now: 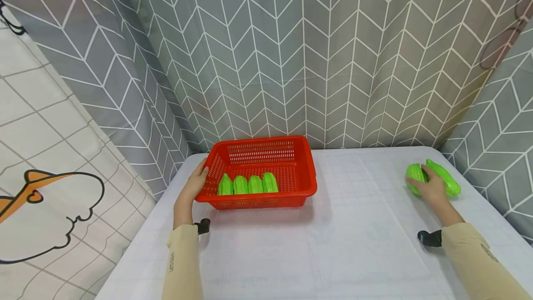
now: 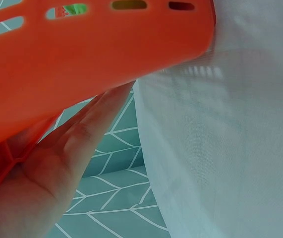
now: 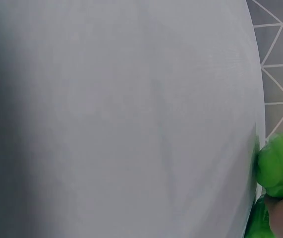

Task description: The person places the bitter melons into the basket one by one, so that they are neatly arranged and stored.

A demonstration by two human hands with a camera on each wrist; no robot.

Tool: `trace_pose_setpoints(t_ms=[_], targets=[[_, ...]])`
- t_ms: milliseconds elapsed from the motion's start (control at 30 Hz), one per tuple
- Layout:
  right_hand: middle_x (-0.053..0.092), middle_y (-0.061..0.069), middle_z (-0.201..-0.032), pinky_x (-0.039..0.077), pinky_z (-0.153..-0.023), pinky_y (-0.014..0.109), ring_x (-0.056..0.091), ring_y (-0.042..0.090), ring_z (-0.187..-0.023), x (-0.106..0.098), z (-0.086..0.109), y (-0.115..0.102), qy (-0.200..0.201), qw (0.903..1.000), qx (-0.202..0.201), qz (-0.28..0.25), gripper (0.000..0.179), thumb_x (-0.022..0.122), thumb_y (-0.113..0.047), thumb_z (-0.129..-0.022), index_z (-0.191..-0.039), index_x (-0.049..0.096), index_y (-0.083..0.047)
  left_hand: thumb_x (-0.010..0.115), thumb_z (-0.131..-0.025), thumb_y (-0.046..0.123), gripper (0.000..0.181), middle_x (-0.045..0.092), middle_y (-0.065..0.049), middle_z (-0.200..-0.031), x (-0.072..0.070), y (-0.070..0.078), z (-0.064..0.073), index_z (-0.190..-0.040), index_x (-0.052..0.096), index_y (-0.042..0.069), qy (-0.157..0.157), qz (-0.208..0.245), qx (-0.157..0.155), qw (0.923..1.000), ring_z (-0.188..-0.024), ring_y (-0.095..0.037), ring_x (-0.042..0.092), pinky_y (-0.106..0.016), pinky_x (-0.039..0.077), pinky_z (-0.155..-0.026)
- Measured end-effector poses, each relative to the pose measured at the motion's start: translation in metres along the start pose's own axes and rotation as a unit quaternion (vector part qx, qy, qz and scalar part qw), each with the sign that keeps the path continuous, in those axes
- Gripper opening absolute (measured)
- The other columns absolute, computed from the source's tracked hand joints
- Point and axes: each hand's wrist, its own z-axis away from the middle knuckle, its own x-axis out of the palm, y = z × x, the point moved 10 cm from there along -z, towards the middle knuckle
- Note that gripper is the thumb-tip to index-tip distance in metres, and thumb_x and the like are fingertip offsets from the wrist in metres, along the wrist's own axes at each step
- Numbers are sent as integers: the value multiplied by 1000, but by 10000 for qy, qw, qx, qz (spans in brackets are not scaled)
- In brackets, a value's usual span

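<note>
A red plastic basket (image 1: pixel 260 202) stands on the white-covered table, with several bright green ridged gourds (image 1: pixel 255 184) lined up along its near side. My left hand (image 1: pixel 195 180) holds the basket by its left rim; in the left wrist view the fingers (image 2: pixel 89 124) extend under the rim, and the thumb is hidden. Far to the right, my right hand (image 1: pixel 433 186) grips another green ridged gourd (image 1: pixel 415 175), fingers and thumb on either side of it. A longer green gourd (image 1: pixel 445 179) lies just right of that hand. The right wrist view shows the gripped gourd (image 3: pixel 280 166) at its edge.
White cloth (image 1: pixel 354 226) covers the table between the basket and the right hand. A grey curtain with white zigzag lines (image 1: pixel 283 59) hangs behind the table's far edge and along the right. At the left hangs a white grid-patterned cloth (image 1: pixel 46 119) with a cartoon drawing.
</note>
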Motion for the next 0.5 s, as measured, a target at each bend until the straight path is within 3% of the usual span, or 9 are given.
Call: trace_pose_setpoints(t_ms=[500], targets=[[9, 35, -144, 16, -102, 63, 9, 53, -131, 8, -7, -13, -74, 9999, -137, -22, 77, 49, -38, -91, -143, 11, 3, 25, -100, 32, 51, 16, -16, -151, -1, 0, 0, -148, 9, 21, 31, 36, -29, 10000, -132, -40, 27, -58, 25, -104]])
